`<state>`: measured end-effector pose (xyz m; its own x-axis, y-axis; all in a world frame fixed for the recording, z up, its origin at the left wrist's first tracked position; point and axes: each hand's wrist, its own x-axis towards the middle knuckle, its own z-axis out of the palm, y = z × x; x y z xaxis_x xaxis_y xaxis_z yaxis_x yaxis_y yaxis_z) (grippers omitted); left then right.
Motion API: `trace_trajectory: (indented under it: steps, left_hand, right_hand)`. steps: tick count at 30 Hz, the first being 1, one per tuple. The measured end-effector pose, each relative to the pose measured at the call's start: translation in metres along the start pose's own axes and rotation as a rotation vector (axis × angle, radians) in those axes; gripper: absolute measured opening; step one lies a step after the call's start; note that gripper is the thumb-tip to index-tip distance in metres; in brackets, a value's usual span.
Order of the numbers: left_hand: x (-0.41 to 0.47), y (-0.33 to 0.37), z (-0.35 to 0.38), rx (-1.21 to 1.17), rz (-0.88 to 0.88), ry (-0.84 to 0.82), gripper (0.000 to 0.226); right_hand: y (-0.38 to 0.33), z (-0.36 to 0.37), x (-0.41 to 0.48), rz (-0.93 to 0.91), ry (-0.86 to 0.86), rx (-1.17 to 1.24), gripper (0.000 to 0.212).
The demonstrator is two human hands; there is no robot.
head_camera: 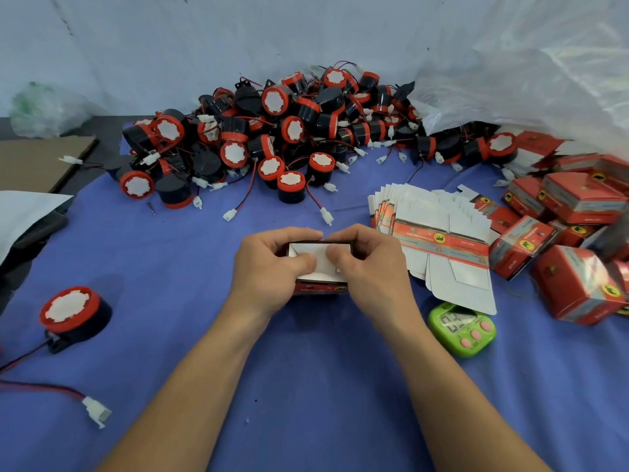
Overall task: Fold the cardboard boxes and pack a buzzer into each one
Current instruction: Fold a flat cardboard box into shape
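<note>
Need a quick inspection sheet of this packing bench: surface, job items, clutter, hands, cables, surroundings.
Surface: blue cloth under everything.
Job's things: box held in both hands; buzzer pile at back; flat box blanks and folded boxes at right; lone buzzer at left.
Clutter: green timer beside the right wrist; cardboard sheet far left.
Hands: left hand and right hand grip the box, thumbs on its white flap.
Cables: red-black leads tangled through the pile; one lead ends in a white connector lower left.
Surroundings: pale wall behind; clear plastic bag upper right.
</note>
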<state>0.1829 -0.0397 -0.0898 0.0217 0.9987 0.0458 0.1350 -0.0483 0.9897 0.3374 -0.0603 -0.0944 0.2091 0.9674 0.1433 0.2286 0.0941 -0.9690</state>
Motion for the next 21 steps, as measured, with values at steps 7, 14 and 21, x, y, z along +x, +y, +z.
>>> trace_trajectory:
  steps: [7,14,21]
  left_hand:
    - [-0.001,0.009,-0.007,-0.256,-0.036,-0.031,0.022]
    - [-0.006,0.01,-0.002,-0.233,0.054,0.025,0.031]
    - [-0.001,0.011,-0.011,-0.209,0.082,0.198,0.026]
  right_hand:
    - [-0.01,-0.001,-0.002,0.138,-0.067,0.16,0.031]
    - [-0.016,-0.009,-0.007,0.116,-0.256,0.146,0.022]
    - [-0.03,-0.03,-0.014,0.015,-0.718,-0.192,0.026]
